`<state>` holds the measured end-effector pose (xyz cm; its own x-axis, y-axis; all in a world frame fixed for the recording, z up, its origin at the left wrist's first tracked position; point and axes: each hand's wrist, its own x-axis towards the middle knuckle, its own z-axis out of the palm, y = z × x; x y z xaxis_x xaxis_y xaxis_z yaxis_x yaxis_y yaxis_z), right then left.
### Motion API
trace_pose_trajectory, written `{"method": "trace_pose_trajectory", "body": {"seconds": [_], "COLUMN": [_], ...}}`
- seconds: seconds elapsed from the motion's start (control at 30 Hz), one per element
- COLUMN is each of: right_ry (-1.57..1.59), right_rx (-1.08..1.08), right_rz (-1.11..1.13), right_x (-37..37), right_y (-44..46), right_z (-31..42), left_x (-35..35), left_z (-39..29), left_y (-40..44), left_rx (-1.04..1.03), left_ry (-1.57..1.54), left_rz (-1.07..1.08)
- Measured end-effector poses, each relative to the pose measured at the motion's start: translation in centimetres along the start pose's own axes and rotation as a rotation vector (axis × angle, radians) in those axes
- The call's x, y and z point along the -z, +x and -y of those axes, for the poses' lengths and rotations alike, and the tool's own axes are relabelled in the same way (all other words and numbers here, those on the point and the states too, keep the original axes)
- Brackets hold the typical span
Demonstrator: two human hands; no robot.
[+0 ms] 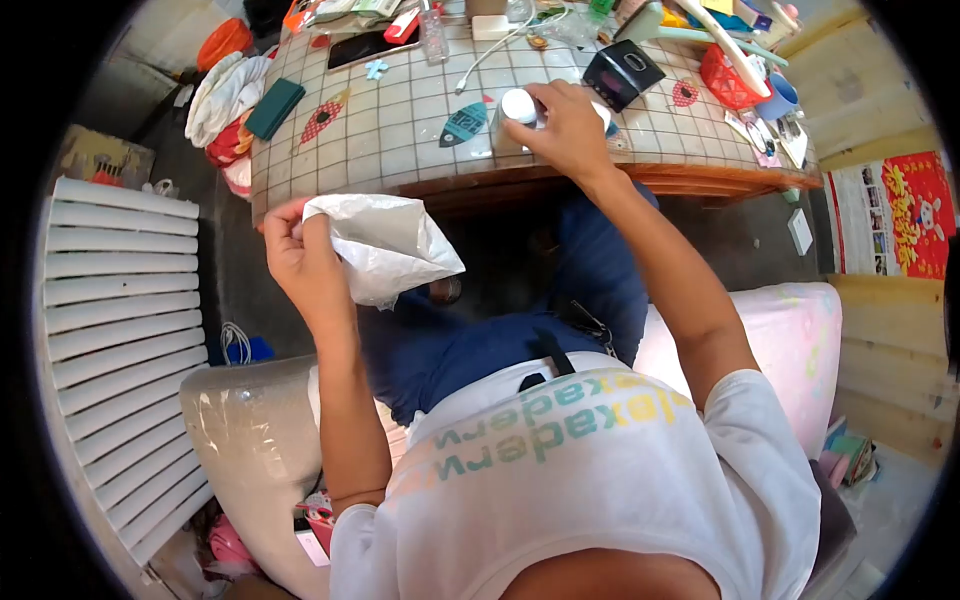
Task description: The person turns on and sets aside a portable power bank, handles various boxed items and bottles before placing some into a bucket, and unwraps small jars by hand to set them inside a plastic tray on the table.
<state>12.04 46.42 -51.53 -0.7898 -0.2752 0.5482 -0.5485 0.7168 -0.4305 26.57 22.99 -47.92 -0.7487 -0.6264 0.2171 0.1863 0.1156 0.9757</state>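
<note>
My left hand point(300, 255) pinches the edge of a white plastic bag point(390, 243), which hangs with its mouth apart in front of the table's edge. At the table's front, my right hand point(568, 128) has its fingers around a small bottle with a white cap point(518, 105). Just right of that hand stands a black box point(622, 75); another white round object is partly hidden behind the hand. A fish-shaped print point(465, 124) shows on the checked tablecloth point(400, 150) left of the bottle.
On the table lie a phone point(370, 47), a white cable point(510, 40), a dark green case point(275, 109) and a red basket point(728, 80) beside a blue cup point(778, 97). A white radiator point(125, 310) stands at the left, and a seat is behind me.
</note>
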Motion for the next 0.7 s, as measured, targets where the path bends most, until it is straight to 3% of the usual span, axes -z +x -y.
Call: {"method": "trace_pose_trajectory", "body": {"seconds": [0.13,0.2,0.3,0.4,0.53,0.6,0.67,0.7], "right_ry": [-0.103,-0.108,-0.091,0.117,0.408,0.411,0.363,0.314], "right_rx": [0.134,0.095,0.193,0.312,0.433,0.319,0.323,0.355], "right_rz": [-0.061,0.054,-0.070,-0.223,0.186,0.443,0.443,0.546], "right_x": [-2.9,-2.0,-0.8,2.8,5.9,4.2,3.2,3.5], "right_y": [1.7,2.1,1.8,1.4,-2.0,-3.0,-3.5,-3.4], "right_z": [-1.0,-0.7,0.2,2.9,9.5,9.5,9.3,9.4], "left_x": [0.7,0.6,-0.3,-1.7,-2.9,-3.5,-3.9,-3.9], "left_z": [-1.0,-1.1,-0.7,-0.6,-0.3,-0.6,-0.4,-0.3], "left_y": [-0.4,-0.7,-1.1,-1.8,-2.8,-3.4,-3.9,-4.2], "left_rx": [0.001,0.039,0.031,0.036,0.065,0.019,0.011,0.010], "left_ry": [-0.011,-0.059,-0.068,-0.073,-0.015,0.078,0.112,0.120], "left_rz": [-0.018,0.020,0.058,0.125,0.207,0.236,0.230,0.237]}}
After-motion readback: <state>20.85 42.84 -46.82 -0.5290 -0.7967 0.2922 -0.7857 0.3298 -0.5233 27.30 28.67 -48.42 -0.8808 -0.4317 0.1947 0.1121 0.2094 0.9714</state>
